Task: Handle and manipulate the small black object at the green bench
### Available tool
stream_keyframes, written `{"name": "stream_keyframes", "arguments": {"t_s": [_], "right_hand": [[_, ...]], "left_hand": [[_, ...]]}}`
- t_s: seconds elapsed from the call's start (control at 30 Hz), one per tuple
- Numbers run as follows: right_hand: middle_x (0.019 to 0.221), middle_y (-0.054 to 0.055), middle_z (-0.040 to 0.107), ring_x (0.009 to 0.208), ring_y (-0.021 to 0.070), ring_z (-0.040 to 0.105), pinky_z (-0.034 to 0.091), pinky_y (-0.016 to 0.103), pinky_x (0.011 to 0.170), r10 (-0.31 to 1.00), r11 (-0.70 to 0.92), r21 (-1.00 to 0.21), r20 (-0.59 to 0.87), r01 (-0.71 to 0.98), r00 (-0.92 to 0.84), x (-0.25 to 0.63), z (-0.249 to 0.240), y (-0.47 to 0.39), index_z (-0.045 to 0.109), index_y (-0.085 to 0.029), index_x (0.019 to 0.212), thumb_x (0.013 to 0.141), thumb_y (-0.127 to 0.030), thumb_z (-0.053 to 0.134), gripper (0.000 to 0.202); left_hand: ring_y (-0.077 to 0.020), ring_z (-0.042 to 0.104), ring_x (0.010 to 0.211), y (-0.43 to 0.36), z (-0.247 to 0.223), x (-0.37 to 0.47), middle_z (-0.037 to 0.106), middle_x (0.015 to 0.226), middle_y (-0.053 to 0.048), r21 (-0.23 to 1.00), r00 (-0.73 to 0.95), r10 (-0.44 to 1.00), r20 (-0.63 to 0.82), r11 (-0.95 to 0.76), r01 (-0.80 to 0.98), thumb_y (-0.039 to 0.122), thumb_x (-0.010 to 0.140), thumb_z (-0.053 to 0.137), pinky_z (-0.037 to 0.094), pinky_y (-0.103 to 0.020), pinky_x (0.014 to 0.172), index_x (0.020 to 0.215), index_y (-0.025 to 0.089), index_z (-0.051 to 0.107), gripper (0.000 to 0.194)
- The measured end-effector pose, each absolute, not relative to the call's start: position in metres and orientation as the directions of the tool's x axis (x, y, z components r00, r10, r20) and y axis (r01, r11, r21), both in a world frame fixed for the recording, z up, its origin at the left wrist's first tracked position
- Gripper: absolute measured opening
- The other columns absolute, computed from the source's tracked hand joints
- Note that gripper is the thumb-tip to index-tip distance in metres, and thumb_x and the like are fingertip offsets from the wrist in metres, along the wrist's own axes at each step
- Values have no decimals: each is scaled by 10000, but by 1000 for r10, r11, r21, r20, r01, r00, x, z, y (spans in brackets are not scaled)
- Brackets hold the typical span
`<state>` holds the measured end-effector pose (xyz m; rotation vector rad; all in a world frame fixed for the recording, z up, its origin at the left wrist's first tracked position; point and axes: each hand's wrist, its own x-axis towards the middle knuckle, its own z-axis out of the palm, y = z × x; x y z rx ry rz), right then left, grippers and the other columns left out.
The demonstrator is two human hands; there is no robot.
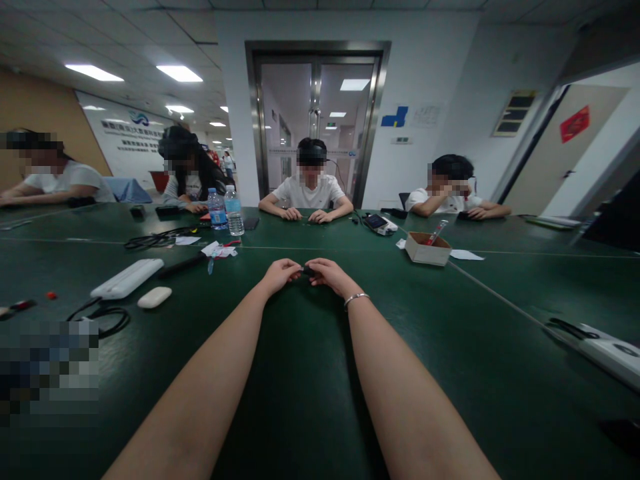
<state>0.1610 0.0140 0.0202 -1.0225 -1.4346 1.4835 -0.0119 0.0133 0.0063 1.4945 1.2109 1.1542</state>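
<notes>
Both arms stretch forward over the dark green table [310, 353]. My left hand [281, 275] is closed, thumb and fingers pinched at the left end of a small dark object [307, 271]. From the other side my right hand [327, 274], with a silver bracelet on its wrist, is closed around the same object. The hands almost meet at it. Fingers cover much of the object, and it is too small to make out what it is.
Left lie a white power strip [128, 279], a white oval case [155, 297] and cables. Two water bottles [233, 212] stand beyond. A small box [428, 249] holding a pen-like item sits right. Several people sit across the table; another white strip [613, 353] lies far right.
</notes>
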Motion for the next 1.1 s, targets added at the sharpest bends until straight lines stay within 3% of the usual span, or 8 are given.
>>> {"name": "stream_keyframes", "arguments": {"t_s": [0.13,0.3,0.4,0.53,0.67,0.8,0.9,1.1], "right_hand": [[717,7,584,566,85,580,529,165,491,940,0,-999,12,-36,-342,161,19,15,583,-135,885,792,12,545,178],[655,17,585,505,87,568,523,171,468,943,-25,-1000,-20,-11,-333,160,21,13,561,-119,912,867,-65,494,97],[642,1,579,503,82,569,520,160,470,938,-12,-1000,-13,5,-346,160,22,12,556,-123,926,825,6,510,170],[641,9,584,488,86,570,513,164,449,940,-24,-1000,-25,9,-340,159,22,12,549,-123,921,857,-37,489,123],[668,-1,585,525,87,584,513,157,461,939,15,-1000,15,-4,-344,160,21,13,557,-136,910,802,12,531,185],[647,10,588,490,95,575,502,170,432,943,-10,-1000,-10,0,-332,159,19,15,549,-135,904,850,-74,522,86],[659,-1,581,503,93,580,503,166,438,942,9,-1000,9,0,-336,159,18,16,551,-139,917,807,-5,533,174],[672,5,573,494,92,568,504,173,431,946,12,-1000,8,10,-325,159,19,15,546,-140,922,810,-22,532,164]], "left_hand": [[-142,574,637,13,7,-12,632,668,-47,970,97,986,133,-150,193,424,624,697,428,-258,598,761,132,622,331],[-142,573,637,12,8,-12,628,668,-45,971,95,987,133,-149,188,431,618,700,429,-262,605,761,133,622,340],[-135,568,632,12,8,-11,627,672,-42,973,93,988,124,-139,184,430,614,701,422,-256,602,759,130,617,344],[-125,558,621,12,8,-11,618,662,-33,978,90,989,115,-128,166,413,615,697,405,-244,588,758,126,611,332],[-119,552,612,12,8,-11,616,656,-30,979,97,988,122,-136,152,383,623,691,398,-237,575,755,122,609,304],[-119,555,612,11,8,-11,620,656,-32,978,91,988,125,-138,154,384,625,694,405,-237,577,751,122,612,301],[-126,562,619,12,8,-11,628,665,-42,977,90,988,125,-138,162,402,612,709,415,-245,586,757,120,616,330],[-128,565,618,13,7,-12,630,667,-44,976,93,988,123,-138,166,413,612,708,422,-250,590,770,121,617,345]]}}
